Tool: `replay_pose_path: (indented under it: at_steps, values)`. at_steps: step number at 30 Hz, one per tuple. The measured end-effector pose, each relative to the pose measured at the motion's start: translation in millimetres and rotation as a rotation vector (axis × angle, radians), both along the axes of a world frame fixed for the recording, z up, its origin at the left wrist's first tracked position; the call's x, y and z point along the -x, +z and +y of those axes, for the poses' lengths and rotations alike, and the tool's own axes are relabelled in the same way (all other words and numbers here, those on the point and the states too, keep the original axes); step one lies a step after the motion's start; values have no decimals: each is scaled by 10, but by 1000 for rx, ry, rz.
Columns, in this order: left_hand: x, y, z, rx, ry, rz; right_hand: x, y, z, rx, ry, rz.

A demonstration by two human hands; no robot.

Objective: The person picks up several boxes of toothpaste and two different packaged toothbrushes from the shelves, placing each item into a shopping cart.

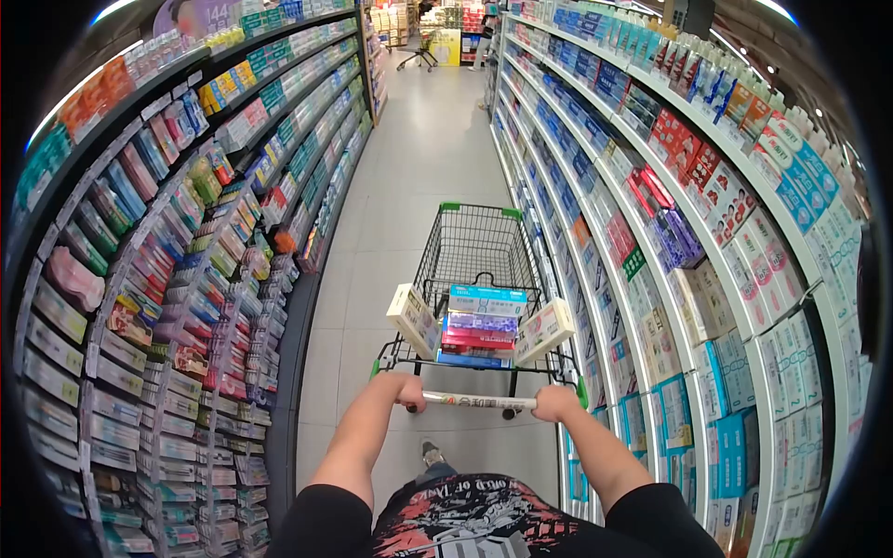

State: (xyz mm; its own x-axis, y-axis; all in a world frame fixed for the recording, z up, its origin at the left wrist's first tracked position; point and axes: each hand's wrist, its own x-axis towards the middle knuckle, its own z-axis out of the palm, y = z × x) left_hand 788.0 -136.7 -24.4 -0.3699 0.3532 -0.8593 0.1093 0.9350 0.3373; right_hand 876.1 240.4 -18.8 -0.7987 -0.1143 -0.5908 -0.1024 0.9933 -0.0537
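Note:
My left hand (402,391) is wrapped round the left end of the shopping cart handle (479,402). Its right end is gripped by my right hand (556,403). Ahead of the handle, the wire shopping cart (479,242) has dark mesh and green corners. Near its handle end lies a stack of toothpaste-like boxes: a light blue one (486,299) on top, purple and red ones (479,327) below, and a blue one (474,358) lowest. A cream box leans on the left (414,316), and another cream box (544,331) leans on the right.
Shelves of toothbrush-like packs (177,279) line the left side. Shelves of boxed goods (642,205) run close along the cart's right. A tiled aisle floor (419,130) stretches ahead. Far off are another cart (419,54), a yellow box (447,48) and a person (484,46).

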Motion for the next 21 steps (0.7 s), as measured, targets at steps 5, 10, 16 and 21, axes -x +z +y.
replay_pose_path:
  at_steps: [5,10,16,21]
  values:
    - [-429,-149,-74,-5,-103,293,-269,17,2,10,44,-28]
    - [-920,58,-147,20,-116,386,-559,57,-77,35,81,-30]
    - [-1499,153,-182,124,-121,553,-790,39,-134,55,99,-26]
    - [-1881,187,-238,159,-111,593,-960,-30,-170,79,132,9]
